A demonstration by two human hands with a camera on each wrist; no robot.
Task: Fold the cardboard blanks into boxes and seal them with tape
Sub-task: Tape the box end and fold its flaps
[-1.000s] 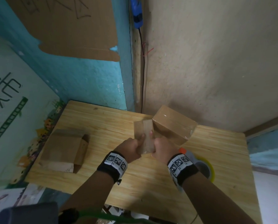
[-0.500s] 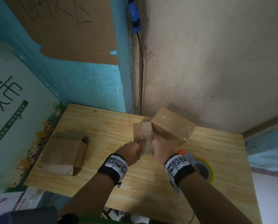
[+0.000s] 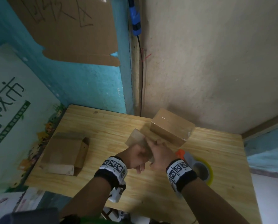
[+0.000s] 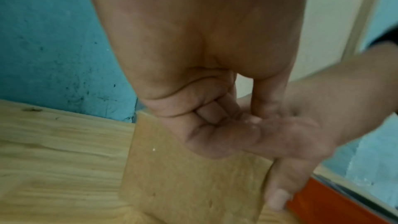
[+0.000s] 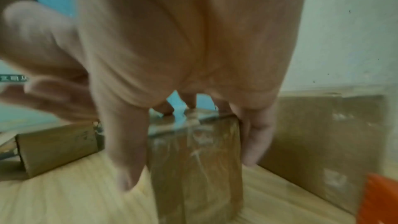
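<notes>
Best bet here was rubbing the tape down flat along the small box (image 3: 139, 143) so it didn't lift. That box stood mid-worktop (image 3: 93, 125), just left of the bigger taped box (image 3: 170, 126). Left hand (image 3: 136, 156) had its fingers curled round it, right hand (image 3: 159, 152) lay with fingers straight, pressing the top
</notes>
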